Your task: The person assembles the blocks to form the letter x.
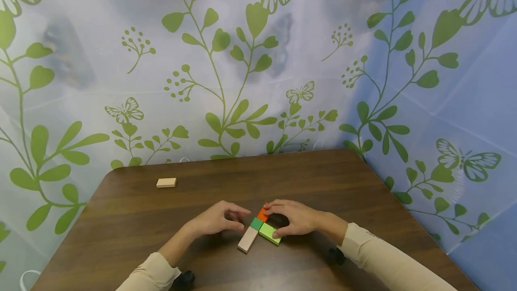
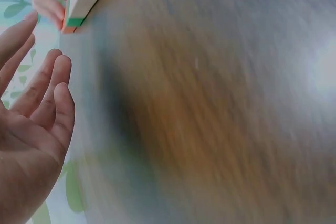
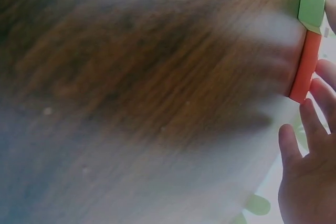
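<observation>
Several small flat blocks lie together on the table in the head view. An orange block (image 1: 262, 213), a dark green block (image 1: 256, 224) and a pale pinkish block (image 1: 247, 239) run in a slanted line. A light green block (image 1: 269, 234) branches off to the right beside the dark green one. My right hand (image 1: 299, 217) has fingertips on the orange block and its thumb on the light green block. Left of the line my left hand (image 1: 218, 219) hovers, fingers loosely bent and holding nothing. The left wrist view shows its palm and spread fingers (image 2: 63, 111).
One pale wooden block (image 1: 166, 182) lies apart near the back left of the brown table (image 1: 250, 178). A patterned cloth (image 1: 226, 57) with green leaves and butterflies hangs behind the table and along its right side.
</observation>
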The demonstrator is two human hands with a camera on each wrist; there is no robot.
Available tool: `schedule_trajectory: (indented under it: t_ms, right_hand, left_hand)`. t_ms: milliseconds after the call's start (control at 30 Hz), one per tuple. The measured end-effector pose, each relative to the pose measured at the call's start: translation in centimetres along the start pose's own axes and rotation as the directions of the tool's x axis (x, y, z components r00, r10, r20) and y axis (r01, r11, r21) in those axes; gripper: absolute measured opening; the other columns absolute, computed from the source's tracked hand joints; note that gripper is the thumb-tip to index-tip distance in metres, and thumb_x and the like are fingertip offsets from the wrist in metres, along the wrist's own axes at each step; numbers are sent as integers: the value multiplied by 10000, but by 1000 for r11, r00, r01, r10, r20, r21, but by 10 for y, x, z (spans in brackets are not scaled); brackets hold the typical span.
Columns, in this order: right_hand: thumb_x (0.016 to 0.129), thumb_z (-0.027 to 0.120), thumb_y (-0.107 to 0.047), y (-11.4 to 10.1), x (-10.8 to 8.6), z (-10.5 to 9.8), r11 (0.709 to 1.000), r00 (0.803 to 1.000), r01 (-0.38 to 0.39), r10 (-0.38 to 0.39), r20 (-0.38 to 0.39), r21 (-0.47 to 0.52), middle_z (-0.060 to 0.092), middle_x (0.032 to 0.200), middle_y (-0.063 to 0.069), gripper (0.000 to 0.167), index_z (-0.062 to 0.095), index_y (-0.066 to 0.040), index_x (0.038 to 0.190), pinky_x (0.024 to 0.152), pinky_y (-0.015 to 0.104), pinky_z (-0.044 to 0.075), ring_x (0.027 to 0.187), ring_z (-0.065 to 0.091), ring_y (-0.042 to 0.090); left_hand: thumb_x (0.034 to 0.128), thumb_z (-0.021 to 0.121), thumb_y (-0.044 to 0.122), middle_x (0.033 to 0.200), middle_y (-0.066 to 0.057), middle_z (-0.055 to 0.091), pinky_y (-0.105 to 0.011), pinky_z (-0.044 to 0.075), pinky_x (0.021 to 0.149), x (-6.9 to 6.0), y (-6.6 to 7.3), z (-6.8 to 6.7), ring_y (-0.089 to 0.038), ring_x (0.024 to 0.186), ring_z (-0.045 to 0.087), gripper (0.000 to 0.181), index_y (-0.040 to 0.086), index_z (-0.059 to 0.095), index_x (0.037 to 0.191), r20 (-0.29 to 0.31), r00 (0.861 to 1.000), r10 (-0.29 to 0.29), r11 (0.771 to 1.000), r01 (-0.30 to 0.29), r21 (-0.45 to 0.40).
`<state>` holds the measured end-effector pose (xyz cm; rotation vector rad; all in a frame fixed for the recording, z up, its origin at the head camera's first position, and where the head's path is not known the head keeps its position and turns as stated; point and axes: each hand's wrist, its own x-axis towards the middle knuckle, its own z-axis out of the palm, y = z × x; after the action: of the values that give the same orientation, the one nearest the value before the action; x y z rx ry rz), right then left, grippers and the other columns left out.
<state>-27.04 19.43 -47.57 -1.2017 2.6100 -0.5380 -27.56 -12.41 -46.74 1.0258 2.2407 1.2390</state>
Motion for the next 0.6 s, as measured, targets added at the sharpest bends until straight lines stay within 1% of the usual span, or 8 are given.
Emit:
schedule_trajectory:
  t_ms: [133, 200, 367, 467, 567, 600]
  right_hand:
    - [937, 707, -569, 1, 0, 0, 1000, 1000, -2, 2, -2, -3, 447, 1572, 16, 714, 541, -169, 1504, 1123, 507, 370, 1416, 430, 236]
    - [936, 703, -578, 2, 0, 0, 1000, 1000, -6, 6, -2, -5, 441, 1577, 14, 720, 537, -172, 1508, 1125, 507, 367, 1424, 421, 241]
    - [939, 699, -581, 3, -1, 0, 1000, 1000, -8, 8, 7, 8, 424, 1589, 4, 706, 544, -181, 1500, 1132, 509, 356, 1438, 403, 250]
    - [940, 700, -576, 2, 0, 1, 1000, 1000, -6, 5, 9, 18, 424, 1591, 7, 695, 550, -182, 1493, 1133, 515, 354, 1437, 403, 254]
    - [940, 697, -580, 2, 0, 1, 1000, 1000, -8, 8, 12, 17, 424, 1593, 9, 696, 548, -186, 1495, 1133, 519, 352, 1438, 402, 250]
    - [941, 696, -582, 1, 0, 1, 1000, 1000, -10, 10, 14, 13, 423, 1594, 11, 698, 546, -188, 1496, 1134, 518, 351, 1438, 401, 247]
  left_hand:
    - [947, 775, 156, 1161, -123, 710, -335, 532, 795, -12, -3, -14, -281, 1026, 669, 431, 33, 680, 1350, -54, 999, 1, 1000, -1, 5]
    - [945, 781, 166, 1171, -140, 705, -361, 530, 815, -19, -4, -21, -327, 1056, 659, 446, 23, 674, 1353, -84, 996, 1, 1000, 0, 12]
    - [925, 801, 159, 1219, -196, 680, -508, 518, 894, -38, -12, -39, -413, 1092, 642, 487, -3, 655, 1360, -155, 988, 25, 999, -20, 35]
    - [915, 805, 121, 1243, -235, 657, -578, 499, 916, -49, -19, -48, -445, 1110, 629, 496, -4, 646, 1368, -193, 981, 29, 999, -24, 29]
    - [914, 804, 109, 1268, -248, 641, -562, 503, 913, -61, -26, -57, -453, 1138, 609, 502, 25, 642, 1381, -241, 971, 8, 1000, -3, 22]
    - [914, 806, 115, 1269, -248, 639, -539, 507, 907, -65, -28, -61, -455, 1144, 603, 502, 36, 644, 1382, -263, 965, -5, 1000, 10, 19]
